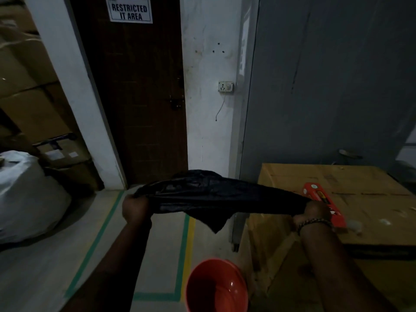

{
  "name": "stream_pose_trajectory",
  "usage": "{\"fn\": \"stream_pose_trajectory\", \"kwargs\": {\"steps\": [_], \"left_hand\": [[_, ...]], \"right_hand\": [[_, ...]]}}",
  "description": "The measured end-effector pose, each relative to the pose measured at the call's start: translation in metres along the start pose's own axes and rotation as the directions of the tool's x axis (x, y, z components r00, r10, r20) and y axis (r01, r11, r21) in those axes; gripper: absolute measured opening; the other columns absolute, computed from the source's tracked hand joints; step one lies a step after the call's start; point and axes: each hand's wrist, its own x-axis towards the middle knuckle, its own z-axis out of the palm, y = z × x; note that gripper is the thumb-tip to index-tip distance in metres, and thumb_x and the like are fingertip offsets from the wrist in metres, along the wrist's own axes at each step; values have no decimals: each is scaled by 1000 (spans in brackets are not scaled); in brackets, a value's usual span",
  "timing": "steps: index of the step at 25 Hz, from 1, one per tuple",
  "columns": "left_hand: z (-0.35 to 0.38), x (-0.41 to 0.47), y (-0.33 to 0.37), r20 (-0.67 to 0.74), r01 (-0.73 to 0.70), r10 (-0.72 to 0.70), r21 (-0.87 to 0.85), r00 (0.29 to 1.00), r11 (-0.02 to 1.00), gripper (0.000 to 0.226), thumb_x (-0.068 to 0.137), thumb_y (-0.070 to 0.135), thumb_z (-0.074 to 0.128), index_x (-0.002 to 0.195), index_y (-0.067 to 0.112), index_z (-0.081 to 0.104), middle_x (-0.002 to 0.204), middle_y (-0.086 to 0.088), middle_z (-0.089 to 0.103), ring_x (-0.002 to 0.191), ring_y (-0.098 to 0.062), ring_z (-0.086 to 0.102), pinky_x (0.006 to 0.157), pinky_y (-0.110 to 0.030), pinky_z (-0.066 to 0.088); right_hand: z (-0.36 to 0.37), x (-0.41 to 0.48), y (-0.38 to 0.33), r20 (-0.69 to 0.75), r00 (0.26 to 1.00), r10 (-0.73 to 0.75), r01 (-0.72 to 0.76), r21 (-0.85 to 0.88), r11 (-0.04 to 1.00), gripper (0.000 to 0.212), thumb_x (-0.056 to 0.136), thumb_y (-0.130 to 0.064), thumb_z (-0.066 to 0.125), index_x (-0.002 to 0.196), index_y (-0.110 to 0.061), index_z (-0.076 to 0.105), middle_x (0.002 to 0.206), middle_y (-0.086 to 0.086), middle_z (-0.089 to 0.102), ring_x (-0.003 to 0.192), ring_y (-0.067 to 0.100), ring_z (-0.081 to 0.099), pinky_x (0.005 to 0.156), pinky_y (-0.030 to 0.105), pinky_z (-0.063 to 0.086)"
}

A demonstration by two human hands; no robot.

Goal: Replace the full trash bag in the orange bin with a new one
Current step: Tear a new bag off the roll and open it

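Note:
A black trash bag (211,194) is stretched flat between my two hands at chest height. My left hand (135,208) grips its left end and my right hand (315,212), with a beaded bracelet on the wrist, grips its right end. One corner of the bag hangs down in the middle. Below it on the floor stands the orange bin (216,287), with no bag inside and its interior bare. An orange-red carton (324,206) lies on the cardboard box just behind my right hand.
A large cardboard box (371,199) fills the right side, against a grey metal cabinet (326,86). A dark door (139,97) with a sign is ahead. A bulging white sack (24,194) and stacked cartons (29,97) sit on the left. Green and yellow floor tape (184,255) runs beside the bin.

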Motion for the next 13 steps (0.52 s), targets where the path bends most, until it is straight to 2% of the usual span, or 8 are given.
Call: {"fn": "stream_pose_trajectory", "kwargs": {"steps": [2,4,5,7,9,11,12,13], "left_hand": [[7,10,13,172,320,-290,-186,941,929,38,104,17,47,140,6,51,140,-3,54,133,-23,51,101,-29,42],[9,-5,19,399,439,-329,-224,856,870,39,107,19,40,144,9,46,144,1,49,139,-21,45,101,-31,41],[14,-15,19,470,404,-283,-178,836,897,40,107,18,40,145,7,45,137,-3,52,139,-25,45,100,-34,41],[25,-35,22,605,377,-221,-141,765,915,39,105,19,44,140,2,49,121,-13,64,125,-31,59,90,-35,49],[29,-49,21,717,374,-200,-91,668,923,35,100,16,53,130,-1,57,117,-18,71,107,-35,69,88,-41,54],[28,-45,17,718,278,-189,-7,670,961,31,94,1,57,124,-4,62,124,-22,67,110,-40,67,93,-45,53],[27,-44,13,724,235,-168,8,669,972,32,93,-5,57,124,-6,63,125,-22,66,111,-43,65,91,-41,55],[23,-44,9,705,149,-129,34,697,988,32,93,-6,57,124,-7,63,124,-21,66,111,-45,64,88,-35,56]], "right_hand": [[5,-10,-9,221,972,80,-105,99,990,36,93,-9,57,128,-1,62,124,22,63,112,37,61,95,44,50],[13,-14,-9,472,877,95,-260,299,918,36,86,3,50,119,3,65,103,21,69,90,37,65,76,41,54],[19,-18,-10,590,807,26,-241,288,927,41,81,6,52,120,2,65,101,21,71,90,39,67,77,43,55],[24,-27,-11,730,679,-78,21,86,996,48,74,5,65,122,-5,66,109,17,73,103,38,68,89,48,55],[29,-26,-7,797,600,-68,157,-33,987,52,66,-15,82,117,-6,70,109,15,75,105,35,69,97,47,54],[26,-20,-12,717,691,-93,-8,136,991,45,74,-29,79,110,-4,73,112,20,73,103,37,69,99,51,52],[20,-14,-18,666,741,-84,-209,347,914,34,87,-26,67,112,-4,71,118,22,70,104,38,67,99,51,51],[14,-10,-22,613,789,-48,-365,530,765,31,96,-21,52,118,-5,68,124,19,66,108,36,63,100,46,49]]}}
